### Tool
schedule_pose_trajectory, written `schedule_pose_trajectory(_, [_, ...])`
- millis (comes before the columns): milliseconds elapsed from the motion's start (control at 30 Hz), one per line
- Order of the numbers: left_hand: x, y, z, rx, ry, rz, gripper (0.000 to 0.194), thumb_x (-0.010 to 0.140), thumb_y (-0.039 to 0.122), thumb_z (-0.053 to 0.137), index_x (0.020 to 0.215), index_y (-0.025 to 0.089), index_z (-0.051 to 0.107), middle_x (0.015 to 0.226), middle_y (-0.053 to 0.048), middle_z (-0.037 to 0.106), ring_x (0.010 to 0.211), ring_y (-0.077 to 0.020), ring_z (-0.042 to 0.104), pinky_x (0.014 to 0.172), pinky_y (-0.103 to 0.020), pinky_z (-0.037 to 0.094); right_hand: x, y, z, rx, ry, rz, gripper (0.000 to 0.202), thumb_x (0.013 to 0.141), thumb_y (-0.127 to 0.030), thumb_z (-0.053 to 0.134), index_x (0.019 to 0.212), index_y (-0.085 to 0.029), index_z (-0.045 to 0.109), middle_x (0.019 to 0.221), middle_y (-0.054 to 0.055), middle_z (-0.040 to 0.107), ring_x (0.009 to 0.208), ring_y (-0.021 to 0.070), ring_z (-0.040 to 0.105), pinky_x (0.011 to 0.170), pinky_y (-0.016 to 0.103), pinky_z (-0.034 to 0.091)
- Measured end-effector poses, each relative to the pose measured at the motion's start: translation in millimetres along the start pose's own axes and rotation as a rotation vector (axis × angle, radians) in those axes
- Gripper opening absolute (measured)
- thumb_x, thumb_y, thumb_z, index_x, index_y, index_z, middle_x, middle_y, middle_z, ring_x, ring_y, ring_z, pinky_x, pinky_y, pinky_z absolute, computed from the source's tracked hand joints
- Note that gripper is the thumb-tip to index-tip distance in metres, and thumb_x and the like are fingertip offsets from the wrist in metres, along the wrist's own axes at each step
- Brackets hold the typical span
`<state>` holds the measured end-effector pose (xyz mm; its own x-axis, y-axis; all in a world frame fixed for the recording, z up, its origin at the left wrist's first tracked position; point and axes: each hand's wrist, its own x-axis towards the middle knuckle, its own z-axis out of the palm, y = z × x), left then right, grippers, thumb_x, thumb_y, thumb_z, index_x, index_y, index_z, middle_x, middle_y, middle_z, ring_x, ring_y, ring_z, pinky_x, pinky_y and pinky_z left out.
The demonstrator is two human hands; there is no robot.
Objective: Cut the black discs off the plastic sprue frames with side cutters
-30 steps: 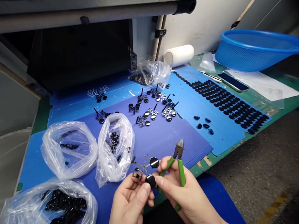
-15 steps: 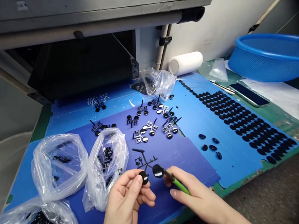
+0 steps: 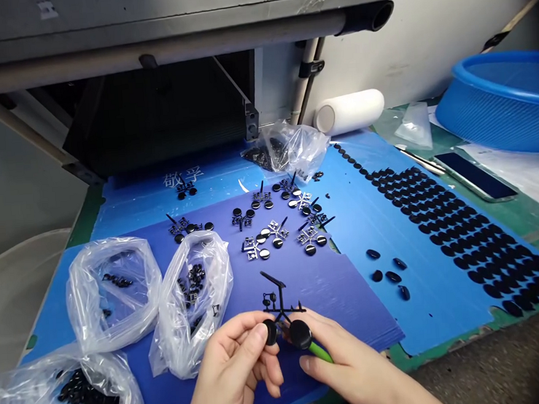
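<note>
Blue corrugated sheets point(image 3: 391, 230) are covering the bench under the machine, with rows of trimmed black discs point(image 3: 456, 226) laid out at my right. I am pinching the black moulded sprue point(image 3: 279, 306) in my left hand point(image 3: 238, 376), thumb pressed on its lower left disc. My right hand point(image 3: 355, 371) is closed round the green-handled cutters point(image 3: 319, 351), whose tip is hidden behind the second disc point(image 3: 300, 334). To cut cleanly, I am judging the blades should sit flush against the disc's rim, sprue held steady.
</note>
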<state>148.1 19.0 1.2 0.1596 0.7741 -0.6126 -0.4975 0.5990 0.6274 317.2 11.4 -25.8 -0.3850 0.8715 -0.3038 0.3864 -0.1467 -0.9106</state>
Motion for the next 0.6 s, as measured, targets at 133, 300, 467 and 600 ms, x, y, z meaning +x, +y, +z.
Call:
schedule_pose_trajectory(133, [2.8,-0.5,-0.7,0.006,0.0,-0.05,0.014,0.066,0.023,0.07,0.075,0.013,0.069,0.053,0.0,0.06,0.036,-0.005,0.051,0.035,-0.013,0.042,-0.7,1.6,0.4,-0.009,-0.002,-0.002,0.046,0.067,-0.004,0.055,0.104,-0.032,0.06,0.092,0.001,0.061,0.091,0.0246,0.054,0.08,0.032,0.04])
schedule_pose_trajectory(300, [7.4,-0.3,-0.6,-0.014,0.005,-0.089,0.015,0.065,0.023,0.071,0.075,0.012,0.07,0.053,0.0,0.06,0.037,-0.0043,0.05,0.034,-0.012,0.04,2.6,1.1,-2.9,-0.117,-0.063,0.031,0.041,0.065,-0.004,0.047,0.098,-0.026,0.059,0.094,0.003,0.06,0.092,0.0233,0.054,0.08,0.031,0.041])
schedule_pose_trajectory(467, [11.3,0.4,-3.2,-0.063,0.001,-0.143,0.017,0.064,0.023,0.071,0.078,0.013,0.071,0.053,0.001,0.059,0.038,-0.0044,0.049,0.034,-0.013,0.04,7.0,-2.9,-8.2,-0.276,-0.179,0.075,0.042,0.06,-0.003,0.038,0.095,-0.021,0.053,0.094,0.004,0.056,0.093,0.0223,0.052,0.081,0.032,0.04])
schedule_pose_trajectory(600, [16.9,0.2,-3.6,-0.06,-0.013,-0.166,0.014,0.07,0.021,0.067,0.08,0.012,0.07,0.054,0.001,0.059,0.039,-0.0038,0.048,0.037,-0.013,0.04,9.7,-5.4,-10.6,-0.315,-0.2,0.107,0.04,0.058,-0.003,0.037,0.091,-0.021,0.051,0.093,0.004,0.056,0.087,0.0206,0.051,0.083,0.032,0.039])
